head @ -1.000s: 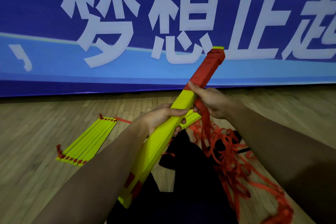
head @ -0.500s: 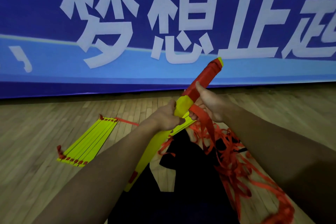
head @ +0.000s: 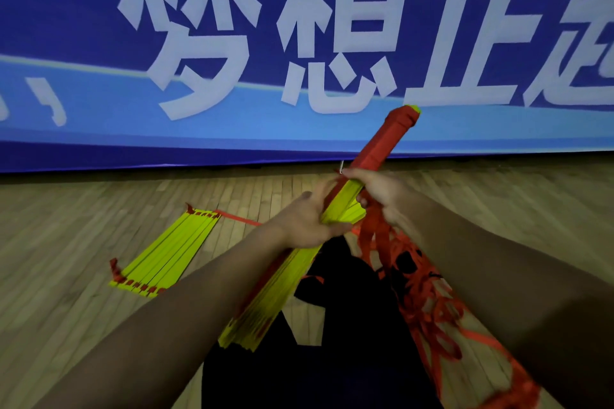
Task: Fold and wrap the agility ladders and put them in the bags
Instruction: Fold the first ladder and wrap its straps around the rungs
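Ladder bundle (head: 345, 199) between both hands' grip

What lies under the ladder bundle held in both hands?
Under the ladder bundle lie a dark bag and wooden floor. The bundle and arms cover part of the bag.

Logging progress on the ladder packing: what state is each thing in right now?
Held bundle of yellow plastic rungs: stacked, far end wrapped in red strap.
Loose red strap: unwound, tangled on floor.
Second yellow rung stack: folded flat on floor, unwrapped.
Left hand: grips bundle.
Right hand: pinches strap.
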A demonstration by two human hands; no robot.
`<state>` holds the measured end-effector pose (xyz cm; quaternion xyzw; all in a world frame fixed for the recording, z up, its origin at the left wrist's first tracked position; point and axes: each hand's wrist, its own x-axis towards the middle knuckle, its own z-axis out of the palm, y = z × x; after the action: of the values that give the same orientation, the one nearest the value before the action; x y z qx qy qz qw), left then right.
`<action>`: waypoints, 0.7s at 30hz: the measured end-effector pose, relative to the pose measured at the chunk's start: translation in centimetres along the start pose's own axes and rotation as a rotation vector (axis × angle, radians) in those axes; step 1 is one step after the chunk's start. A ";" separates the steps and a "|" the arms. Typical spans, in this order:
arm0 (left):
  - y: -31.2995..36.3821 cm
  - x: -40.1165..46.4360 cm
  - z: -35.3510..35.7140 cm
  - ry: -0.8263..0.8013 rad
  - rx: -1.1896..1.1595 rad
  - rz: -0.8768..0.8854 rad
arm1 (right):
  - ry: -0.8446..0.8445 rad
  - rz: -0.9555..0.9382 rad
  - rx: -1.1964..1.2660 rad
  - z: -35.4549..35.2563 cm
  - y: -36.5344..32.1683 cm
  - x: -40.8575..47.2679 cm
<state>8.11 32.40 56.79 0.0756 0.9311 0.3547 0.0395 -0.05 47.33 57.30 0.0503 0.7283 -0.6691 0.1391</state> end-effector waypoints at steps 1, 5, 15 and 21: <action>-0.1 -0.1 -0.3 -0.008 -0.244 -0.073 | -0.016 -0.022 0.007 -0.2 -0.2 -0.1; 0.8 -1.1 -1.3 -0.141 -0.732 -0.209 | -0.134 -0.140 -0.012 -1.0 -1.3 -1.3; 0.0 0.2 -1.2 0.048 -0.455 -0.242 | -0.303 -0.044 -0.253 -1.6 -2.3 -2.1; 0.4 0.7 0.3 0.089 0.292 -0.241 | -0.230 -0.027 -0.175 -0.3 -1.1 -1.4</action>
<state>7.52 32.99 56.77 -0.0472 0.9758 0.2117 0.0290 0.94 47.64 58.76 -0.0488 0.7638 -0.6061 0.2164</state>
